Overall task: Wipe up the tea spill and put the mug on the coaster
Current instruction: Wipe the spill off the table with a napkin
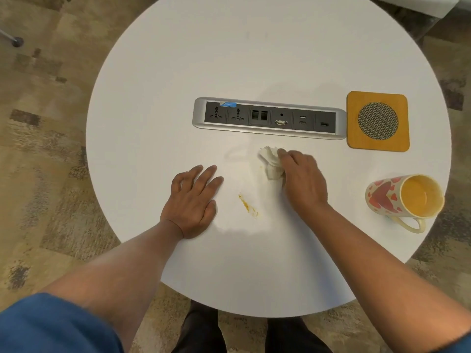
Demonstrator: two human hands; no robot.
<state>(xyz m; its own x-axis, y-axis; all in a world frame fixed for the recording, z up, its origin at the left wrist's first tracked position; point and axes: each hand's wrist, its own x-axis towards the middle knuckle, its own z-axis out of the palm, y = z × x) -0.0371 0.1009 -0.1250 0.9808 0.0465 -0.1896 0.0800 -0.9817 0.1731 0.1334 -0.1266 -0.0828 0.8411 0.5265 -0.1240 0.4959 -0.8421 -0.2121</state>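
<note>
A crumpled white tissue [270, 161] is pressed on the round white table [254, 59] by my right hand [303, 180], which is shut on it. An orange-brown tea spill [248, 207] streaks the table below and left of the tissue, between my hands. My left hand [195, 201] lies flat on the table, fingers apart, holding nothing. A mug [405, 197] with red hearts and a yellow inside lies on its side near the right edge, handle toward me. The square wooden coaster [378, 121] with a round mesh centre sits behind it.
A silver and black socket strip [269, 118] is set into the table's middle, just beyond the tissue and touching the coaster's left side. Patterned carpet [46, 149] surrounds the table. My dark shoes [201, 332] stand under the near edge.
</note>
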